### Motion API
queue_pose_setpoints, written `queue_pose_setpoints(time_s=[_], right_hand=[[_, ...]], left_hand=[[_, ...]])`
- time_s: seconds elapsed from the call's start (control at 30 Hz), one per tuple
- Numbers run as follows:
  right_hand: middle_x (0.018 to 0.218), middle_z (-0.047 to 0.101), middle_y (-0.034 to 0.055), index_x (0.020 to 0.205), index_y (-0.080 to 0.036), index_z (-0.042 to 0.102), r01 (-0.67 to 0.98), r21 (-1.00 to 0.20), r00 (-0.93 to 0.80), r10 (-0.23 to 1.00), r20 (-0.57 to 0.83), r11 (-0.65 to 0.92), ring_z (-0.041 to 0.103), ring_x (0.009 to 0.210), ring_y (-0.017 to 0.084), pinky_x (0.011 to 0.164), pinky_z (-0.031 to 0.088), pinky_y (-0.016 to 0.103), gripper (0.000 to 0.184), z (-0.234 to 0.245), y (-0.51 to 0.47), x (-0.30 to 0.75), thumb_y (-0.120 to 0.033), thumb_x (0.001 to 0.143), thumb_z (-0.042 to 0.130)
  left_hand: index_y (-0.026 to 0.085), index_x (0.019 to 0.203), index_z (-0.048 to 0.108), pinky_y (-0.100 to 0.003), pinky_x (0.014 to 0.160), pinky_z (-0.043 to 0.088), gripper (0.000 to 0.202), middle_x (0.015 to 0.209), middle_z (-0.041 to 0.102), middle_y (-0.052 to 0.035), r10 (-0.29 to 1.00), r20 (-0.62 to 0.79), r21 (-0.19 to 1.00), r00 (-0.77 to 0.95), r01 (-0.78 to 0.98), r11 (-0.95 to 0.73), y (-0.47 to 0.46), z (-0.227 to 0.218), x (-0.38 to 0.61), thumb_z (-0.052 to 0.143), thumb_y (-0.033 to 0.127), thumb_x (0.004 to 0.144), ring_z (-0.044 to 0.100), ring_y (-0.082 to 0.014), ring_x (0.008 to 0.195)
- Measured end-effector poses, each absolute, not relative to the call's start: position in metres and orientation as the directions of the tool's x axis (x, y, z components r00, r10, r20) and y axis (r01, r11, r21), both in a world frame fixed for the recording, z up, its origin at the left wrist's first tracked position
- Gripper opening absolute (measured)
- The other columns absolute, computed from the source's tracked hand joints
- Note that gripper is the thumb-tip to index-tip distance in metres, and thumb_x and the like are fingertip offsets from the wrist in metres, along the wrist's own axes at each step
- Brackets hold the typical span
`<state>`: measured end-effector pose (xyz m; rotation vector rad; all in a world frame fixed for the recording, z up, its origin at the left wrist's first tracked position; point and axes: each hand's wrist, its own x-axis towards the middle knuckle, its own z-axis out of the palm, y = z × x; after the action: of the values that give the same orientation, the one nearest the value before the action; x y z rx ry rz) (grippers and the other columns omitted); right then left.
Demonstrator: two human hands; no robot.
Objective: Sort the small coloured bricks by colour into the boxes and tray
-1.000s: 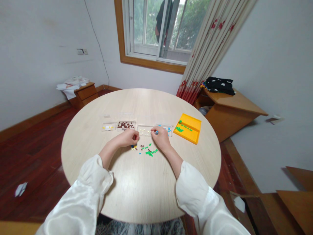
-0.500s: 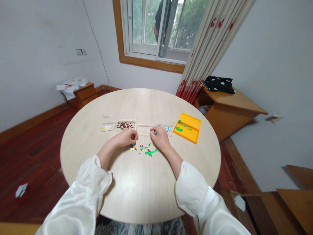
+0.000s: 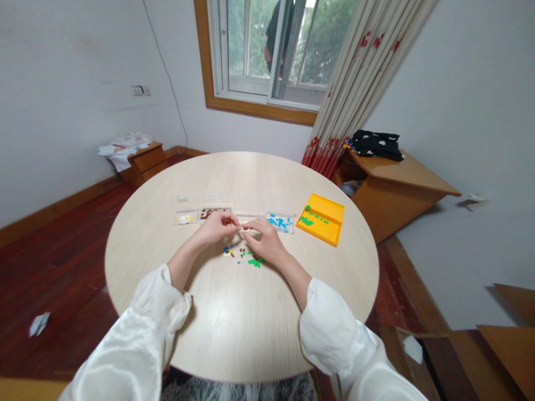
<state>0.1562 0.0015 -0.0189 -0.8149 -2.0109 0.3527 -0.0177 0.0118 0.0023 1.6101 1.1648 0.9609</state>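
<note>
My left hand (image 3: pixel 215 229) and my right hand (image 3: pixel 266 239) meet fingertip to fingertip over the middle of the table, both pinched closed. Whatever sits between the fingertips is too small to make out. Just below them lie loose toy bricks: green bricks (image 3: pixel 254 262), small brown bricks (image 3: pixel 242 252), and a blue and yellow cluster (image 3: pixel 228 252). Behind my left hand is a clear box of brown bricks (image 3: pixel 208 213), partly covered by it. A clear box of blue bricks (image 3: pixel 280 223) stands beyond my right hand. Between those two, another clear box (image 3: pixel 249 215) is mostly hidden.
At the left is a clear box with yellow and white pieces (image 3: pixel 185 218). An orange tray (image 3: pixel 328 207) holding green bricks lies at the right of the round table (image 3: pixel 234 334). A wooden cabinet (image 3: pixel 405 184) stands beyond. A person (image 3: pixel 273 39) is outside the window.
My right hand has moved left from the box of blue bricks, and my left hand has moved slightly right and up. Their fingertips now meet.
</note>
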Motion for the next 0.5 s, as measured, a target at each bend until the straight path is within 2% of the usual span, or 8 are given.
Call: queue_pose_setpoints(time_s=[0.2,0.5], right_hand=[[0.08,0.068,0.0036,0.087,-0.021,0.067,0.407,-0.555,-0.344,0.685,0.643,0.725,0.059,0.079,0.017,0.076,0.045,0.032,0.011,-0.0195,0.0027,0.1569,-0.021,0.081,0.059],[0.077,0.067,0.0035,0.081,-0.02,0.066,0.418,-0.593,-0.296,0.72,0.627,0.688,0.058,0.077,0.017,0.073,0.044,0.031,0.008,-0.024,0.0048,0.1571,-0.025,0.081,0.06]], left_hand=[[0.014,0.06,0.059,-0.023,0.052,0.036,0.019,0.055,0.056,0.0009,0.972,0.03,0.985,0.235,0.157,-0.069,0.009,0.004,-0.0103,0.07,0.028,0.053,0.048,-0.009,0.052],[0.013,0.065,0.061,-0.022,0.048,0.03,0.021,0.051,0.052,0.003,0.962,-0.004,0.994,0.274,0.108,-0.027,0.0079,0.0043,-0.0115,0.07,0.031,0.058,0.041,-0.0065,0.047]])
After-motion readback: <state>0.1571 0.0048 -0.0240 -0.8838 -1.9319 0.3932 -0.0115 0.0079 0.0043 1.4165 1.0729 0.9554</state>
